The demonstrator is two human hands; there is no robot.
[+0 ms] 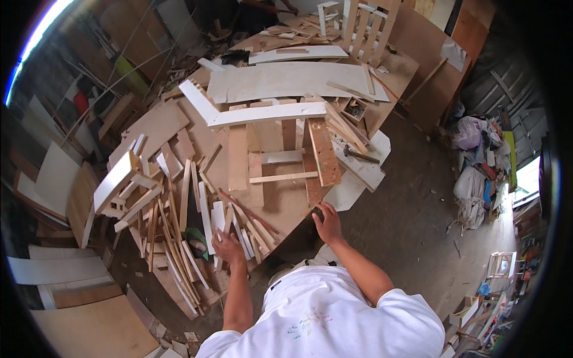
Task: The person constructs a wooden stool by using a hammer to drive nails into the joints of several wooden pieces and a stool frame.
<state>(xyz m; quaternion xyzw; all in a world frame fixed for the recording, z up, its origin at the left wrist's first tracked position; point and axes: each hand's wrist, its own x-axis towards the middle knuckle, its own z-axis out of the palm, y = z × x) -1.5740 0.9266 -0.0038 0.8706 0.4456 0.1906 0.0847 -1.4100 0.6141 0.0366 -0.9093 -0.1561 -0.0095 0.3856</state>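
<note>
1. The left hand (228, 246) reaches over a pile of loose wood strips at the near side of the worktable (292, 210). Its fingers are bent over a short white strip (218, 213); whether they grip it or only rest there, I cannot tell.
2. The right hand (328, 225) is at the table's near edge, just beside the lower end of a brown board (324, 152). Its fingers are loosely curved and somewhat apart; contact with the edge is unclear.
3. The short white strip lies among the other strips, left of a reddish bar (250, 212).
4. A green cap (196, 241) lies left of the left hand, between strips.
5. Beyond both hands stands a wooden frame with an angled white rail (268, 113) on top; the brown board belongs to its right side.
6. Right of the frame, a hammer (361, 156) lies on boards, near a small open box (354, 108) of hardware.
7. A wide white panel (286, 82) lies farther back, and a slatted wooden assembly (126, 182) stands at the left.
</note>
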